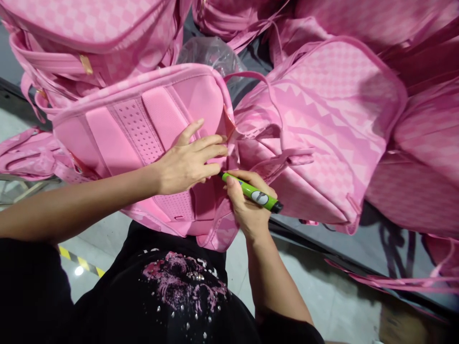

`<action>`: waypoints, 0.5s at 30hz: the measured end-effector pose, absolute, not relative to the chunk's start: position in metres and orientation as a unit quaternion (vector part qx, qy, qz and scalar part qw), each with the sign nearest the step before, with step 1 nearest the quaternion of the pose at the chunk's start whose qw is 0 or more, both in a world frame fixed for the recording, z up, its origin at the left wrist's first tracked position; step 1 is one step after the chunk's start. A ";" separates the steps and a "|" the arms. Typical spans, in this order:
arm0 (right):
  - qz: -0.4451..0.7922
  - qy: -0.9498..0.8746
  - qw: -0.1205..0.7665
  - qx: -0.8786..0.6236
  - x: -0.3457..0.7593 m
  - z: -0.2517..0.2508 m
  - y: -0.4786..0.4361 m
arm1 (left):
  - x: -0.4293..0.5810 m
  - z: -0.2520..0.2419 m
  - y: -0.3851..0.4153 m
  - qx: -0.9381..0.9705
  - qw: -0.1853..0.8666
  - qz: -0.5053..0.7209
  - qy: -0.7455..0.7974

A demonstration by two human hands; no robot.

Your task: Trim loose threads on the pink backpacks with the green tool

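Over the right-hand part of the near backpack [138, 126], whose padded back panel faces up: green marker [250, 191], held in the right hand [247, 212]. Marker's long axis slants; tip end points left and slightly away from the wearer, in toward the panel, while the black rear end sticks out past the backpack's right side, toward the wearer. Tip is dark and partly hidden; contact with the fabric cannot be told.

Right-hand grip: thumb and fingers pinched together around the barrel near the tip, rear half left uncovered. Left hand [191, 160]: palm down on the panel, fingers spread and pointing right, fingertips just beside the marker tip; it holds the surface flat-handed, nothing pinched.

Panel strips run slantwise from the backpack's far edge toward the wearer. Right of it, a zigzag-patterned backpack [315, 112]; beyond it, a clear plastic bag [211, 51] and a checkered backpack [89, 28].
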State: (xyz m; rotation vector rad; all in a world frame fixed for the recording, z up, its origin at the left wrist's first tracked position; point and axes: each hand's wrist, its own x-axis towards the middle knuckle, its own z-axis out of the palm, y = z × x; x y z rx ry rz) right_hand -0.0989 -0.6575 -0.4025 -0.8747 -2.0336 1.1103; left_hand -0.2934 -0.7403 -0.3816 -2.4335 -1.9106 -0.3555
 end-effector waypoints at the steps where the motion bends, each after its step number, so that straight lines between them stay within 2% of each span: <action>1: 0.421 -0.775 0.329 -0.337 -0.099 -0.403 -0.658 | -0.293 -0.381 -0.740 -0.780 0.011 -0.115 -0.615; 8: 0.431 -0.764 0.342 -0.336 -0.103 -0.402 -0.661 | -0.292 -0.381 -0.740 -0.774 -0.008 -0.134 -0.619; 15: 0.430 -0.764 0.337 -0.344 -0.103 -0.400 -0.661 | -0.292 -0.387 -0.742 -0.788 0.077 -0.127 -0.597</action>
